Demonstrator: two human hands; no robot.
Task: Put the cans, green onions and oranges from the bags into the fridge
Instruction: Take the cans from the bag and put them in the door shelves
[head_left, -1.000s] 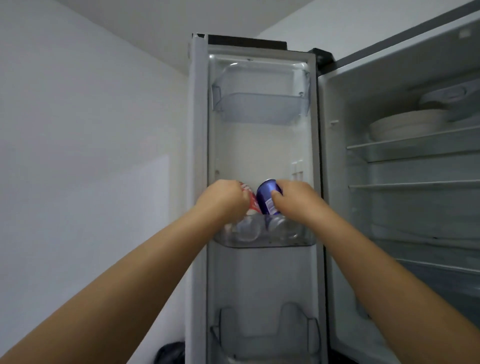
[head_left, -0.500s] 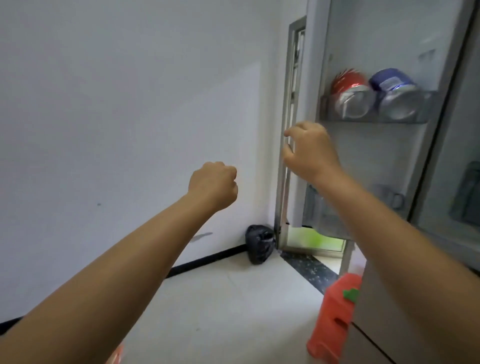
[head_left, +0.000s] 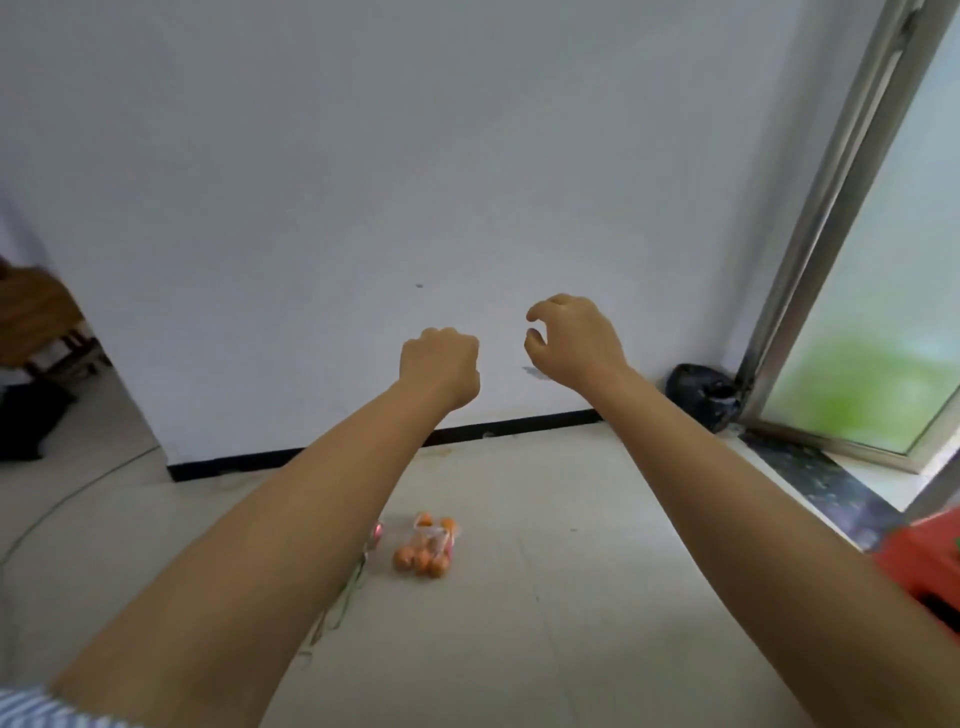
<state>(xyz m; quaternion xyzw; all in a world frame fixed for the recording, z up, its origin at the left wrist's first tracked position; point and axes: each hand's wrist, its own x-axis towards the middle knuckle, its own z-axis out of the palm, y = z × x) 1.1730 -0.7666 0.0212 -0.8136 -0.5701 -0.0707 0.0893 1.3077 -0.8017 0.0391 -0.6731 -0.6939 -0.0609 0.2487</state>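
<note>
A clear bag of several oranges (head_left: 427, 548) lies on the pale tiled floor, below and between my forearms. Thin green onion stalks (head_left: 343, 597) trail out from under my left forearm beside it, and a small red can end (head_left: 376, 531) peeks out at the arm's edge. My left hand (head_left: 441, 366) is a closed fist holding nothing, raised in front of the white wall. My right hand (head_left: 574, 338) is beside it with fingers curled but apart, empty. The fridge is out of view.
A black bag (head_left: 704, 395) sits in the corner by a metal-framed sliding door (head_left: 810, 234) at right. An orange-red plastic stool (head_left: 924, 561) is at the right edge. A wooden chair (head_left: 36, 317) stands at far left through an opening.
The view has swung left and down from the fridge door to the wall and floor. Both hands have let go of the cans, left in the door shelf, and now hang empty.
</note>
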